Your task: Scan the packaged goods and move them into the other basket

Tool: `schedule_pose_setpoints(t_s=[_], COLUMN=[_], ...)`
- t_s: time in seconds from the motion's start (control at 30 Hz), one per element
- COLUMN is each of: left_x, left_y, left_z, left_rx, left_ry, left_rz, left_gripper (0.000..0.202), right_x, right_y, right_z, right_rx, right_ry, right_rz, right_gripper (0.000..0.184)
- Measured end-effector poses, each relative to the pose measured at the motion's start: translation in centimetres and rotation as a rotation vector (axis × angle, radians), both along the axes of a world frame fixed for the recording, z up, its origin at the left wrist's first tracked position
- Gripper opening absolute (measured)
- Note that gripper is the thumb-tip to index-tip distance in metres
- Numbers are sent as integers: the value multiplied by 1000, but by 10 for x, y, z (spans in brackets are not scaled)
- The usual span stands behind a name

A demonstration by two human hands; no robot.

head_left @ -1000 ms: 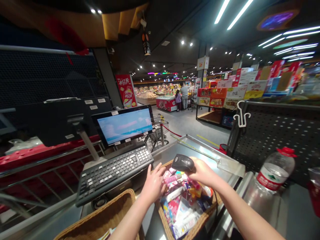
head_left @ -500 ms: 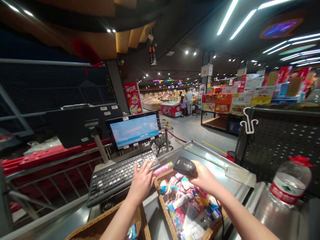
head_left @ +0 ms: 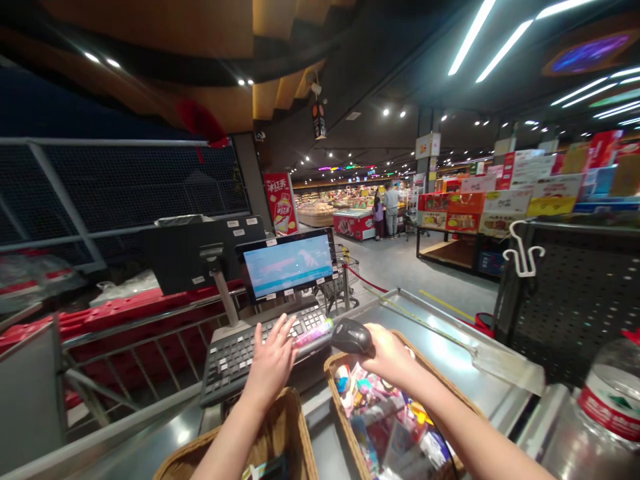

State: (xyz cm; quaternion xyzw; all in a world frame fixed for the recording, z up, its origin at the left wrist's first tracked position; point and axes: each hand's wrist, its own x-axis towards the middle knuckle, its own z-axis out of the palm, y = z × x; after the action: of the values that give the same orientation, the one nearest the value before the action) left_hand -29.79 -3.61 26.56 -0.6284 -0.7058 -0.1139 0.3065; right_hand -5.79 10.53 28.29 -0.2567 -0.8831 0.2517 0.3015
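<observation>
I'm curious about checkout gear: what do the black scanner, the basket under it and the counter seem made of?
Scanner: probably hard plastic, smooth with a soft sheen. Basket: wicker or plastic imitation, matt brown, by its woven rim. Counter: likely metal, perhaps steel, from its grey, bright reflections.

A supermarket: scanner (head_left: 351, 336), stacked boxes (head_left: 500, 200).

Grey floor (head_left: 397, 261) with 1 yellow stripe (head_left: 447, 305), dark ceiling (head_left: 395, 47), white strip lights (head_left: 472, 37), square pillar (head_left: 425, 121).
</observation>
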Motion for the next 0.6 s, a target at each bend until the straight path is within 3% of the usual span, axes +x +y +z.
schedule_pose_setpoints(t_s=[0.6], left_x=[-18], left_y=[-44], left_z=[-2], left_rx=[2], left_ry=[35], left_rz=[62], left_gripper=[22], right_x=[-16], right_y=[-27], right_z=[3], right_rx=[32], right_ry=[37], right_rz=[116], right_gripper=[38])
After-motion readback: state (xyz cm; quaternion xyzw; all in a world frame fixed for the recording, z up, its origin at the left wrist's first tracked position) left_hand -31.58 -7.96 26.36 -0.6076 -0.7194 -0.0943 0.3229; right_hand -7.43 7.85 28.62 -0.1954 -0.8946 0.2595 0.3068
